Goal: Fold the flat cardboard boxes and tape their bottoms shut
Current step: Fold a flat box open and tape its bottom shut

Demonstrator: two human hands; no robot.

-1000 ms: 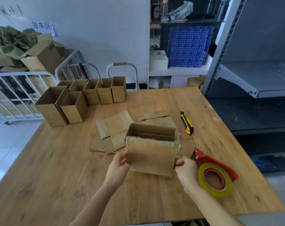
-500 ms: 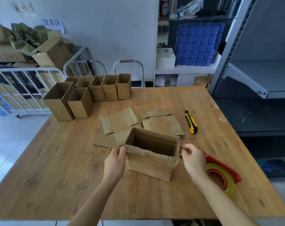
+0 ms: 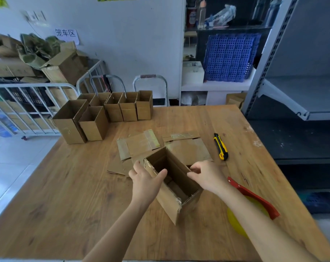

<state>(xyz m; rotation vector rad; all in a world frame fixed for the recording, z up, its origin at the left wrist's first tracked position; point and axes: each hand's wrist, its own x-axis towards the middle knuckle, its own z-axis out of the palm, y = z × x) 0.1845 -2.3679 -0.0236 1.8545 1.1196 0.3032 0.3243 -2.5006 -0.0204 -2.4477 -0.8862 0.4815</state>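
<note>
A folded box [image 3: 171, 186] stands open-topped near the middle of the wooden surface [image 3: 66, 195], one corner pointing toward the viewer. The left hand [image 3: 145, 182] grips its left wall, thumb inside. The right hand [image 3: 205, 176] curls its fingers over the right rim. Finished boxes [image 3: 96, 118] cluster at the far left corner. Flat cardboard [image 3: 139, 144] lies just behind the held box, so more folding and taping seems to remain. A tape dispenser [image 3: 254, 201] rests near the right edge. Half a second earlier the box faced the viewer broadside; it has since been turned

matt brown cardboard box [image 3: 170, 201], grained wooden table [image 3: 69, 195], glossy red plastic tape dispenser [image 3: 254, 197], matt grey metal shelving [image 3: 300, 95]
</note>
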